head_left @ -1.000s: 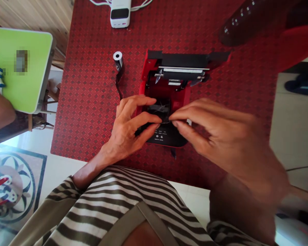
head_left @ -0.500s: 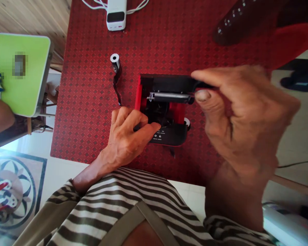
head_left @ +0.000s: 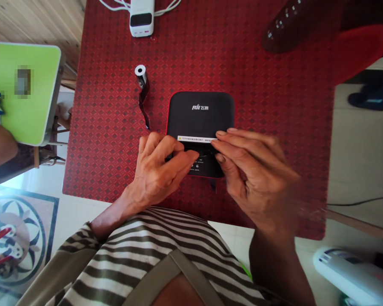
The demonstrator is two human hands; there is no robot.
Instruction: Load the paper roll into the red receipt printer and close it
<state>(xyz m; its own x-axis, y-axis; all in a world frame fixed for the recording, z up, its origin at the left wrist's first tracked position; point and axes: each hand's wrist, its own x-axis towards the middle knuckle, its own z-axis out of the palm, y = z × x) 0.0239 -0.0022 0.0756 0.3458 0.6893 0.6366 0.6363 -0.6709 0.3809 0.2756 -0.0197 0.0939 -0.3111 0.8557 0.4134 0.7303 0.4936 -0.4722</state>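
Logged from my remote station: one black FEIE compact printer (head_left: 199,111), lid shut, centred on the red diamond-patterned tablecloth (head_left: 249,102). Left hand (head_left: 155,168) and right hand (head_left: 252,176) sit just apart, fingers on its near edge beside a pale label strip (head_left: 196,138); firm grip or mere contact, I cannot tell. To the far left of the printer: a paper roll (head_left: 141,75) trailing a dark strip (head_left: 143,102).
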